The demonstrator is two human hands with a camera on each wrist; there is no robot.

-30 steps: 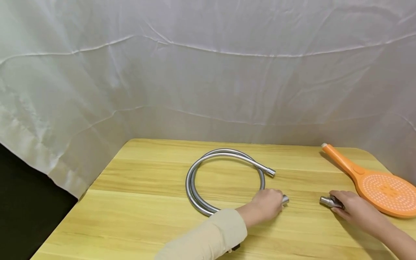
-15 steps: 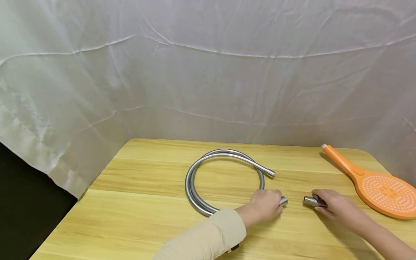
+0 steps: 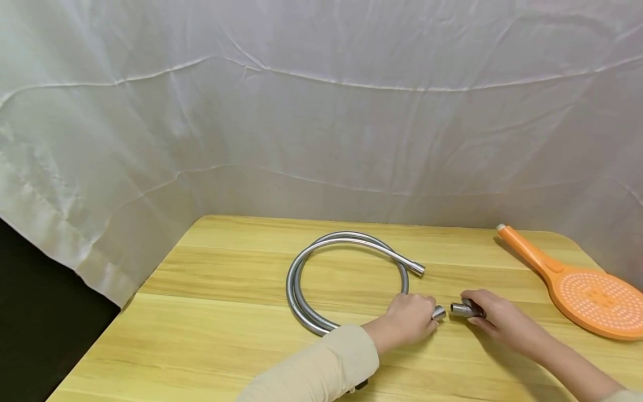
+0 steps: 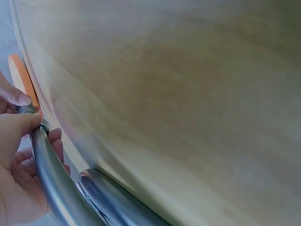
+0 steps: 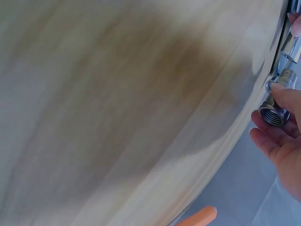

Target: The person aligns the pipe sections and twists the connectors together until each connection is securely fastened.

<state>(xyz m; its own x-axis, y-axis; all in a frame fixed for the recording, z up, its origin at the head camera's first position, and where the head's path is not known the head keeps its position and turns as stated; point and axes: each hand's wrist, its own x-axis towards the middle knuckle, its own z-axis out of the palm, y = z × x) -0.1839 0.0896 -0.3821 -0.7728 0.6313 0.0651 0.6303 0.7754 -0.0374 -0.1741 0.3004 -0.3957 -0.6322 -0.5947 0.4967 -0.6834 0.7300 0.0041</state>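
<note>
Watching the feed from my end, I had the left hand [image 3: 412, 317] clamped on the silvery hose [image 3: 291, 285], close behind one end. The end fitting [image 3: 439, 312] poked out past the fingers, its mouth pointing toward the other hand. In the left wrist view I saw the thumb laid along the collar, fingers curled behind.

I had the right hand [image 3: 502, 317] pinching a short metal connector [image 3: 460, 309], thumb on one side, fingers on the other. Right wrist view gave me outside threads at one end and a threaded bore at the other. Connector and end fitting faced each other nearly in line, just beside each other, not touching. I couldn't tell whether either one touched the table [image 3: 201, 335].

The rest of the hose lay looped on the wood, around the left hand's far side, part of it hidden by the left sleeve [image 3: 311, 365]. Its free end [image 3: 417, 268] angled right, beyond the left hand. I logged the orange shower head [image 3: 600, 296] flat at the table's right, dotted face up, handle pointing up-left. Pale fabric [image 3: 321, 128] hung behind.
</note>
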